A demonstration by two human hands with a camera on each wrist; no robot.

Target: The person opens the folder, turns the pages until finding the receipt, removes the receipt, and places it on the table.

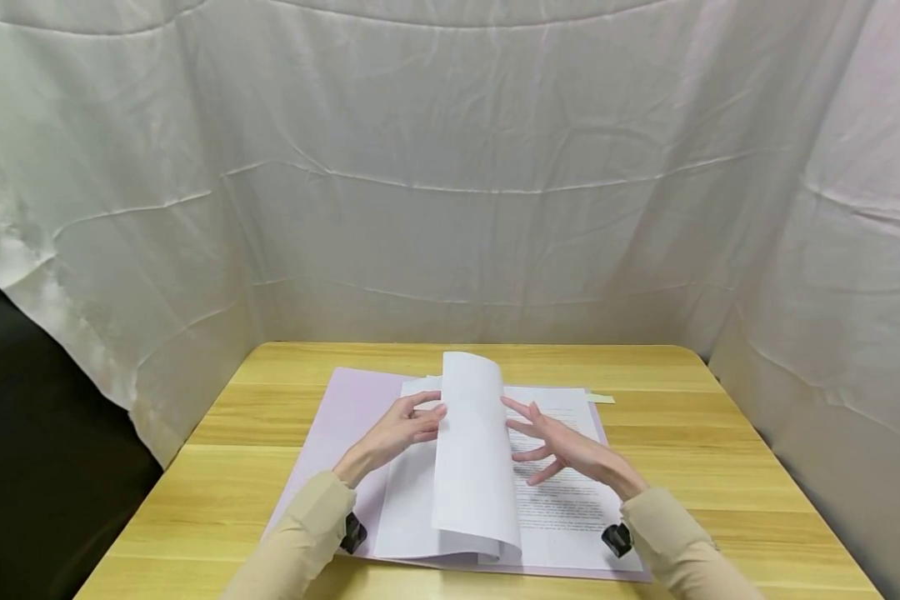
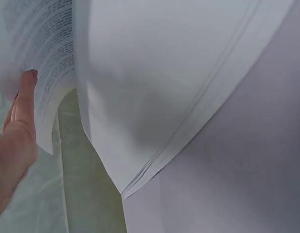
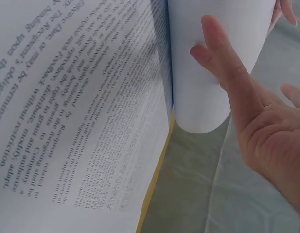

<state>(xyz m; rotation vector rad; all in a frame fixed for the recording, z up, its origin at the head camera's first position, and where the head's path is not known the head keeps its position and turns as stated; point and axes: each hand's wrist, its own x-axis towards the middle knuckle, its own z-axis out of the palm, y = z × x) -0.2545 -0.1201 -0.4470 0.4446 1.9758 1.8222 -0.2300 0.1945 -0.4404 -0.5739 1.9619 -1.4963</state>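
A white page (image 1: 474,450) stands curled up in the middle of a purple folder (image 1: 345,408), its blank side toward my right hand. My left hand (image 1: 392,433) touches the page's left side. Its straight fingers (image 2: 27,99) lie against the printed face in the left wrist view. On the other side is my right hand (image 1: 566,446), fingers spread and reaching to the page's blank side. Under the right hand lies a printed sheet (image 1: 558,500); blank-backed sheets (image 1: 405,508) lie on the folder's left half.
A wooden table (image 1: 720,483) carries the folder. A pale yellow tab (image 1: 601,398) sticks out at the folder's upper right. Light cloth curtains (image 1: 495,233) surround the table's back and sides, and a dark area (image 1: 37,467) shows at the left.
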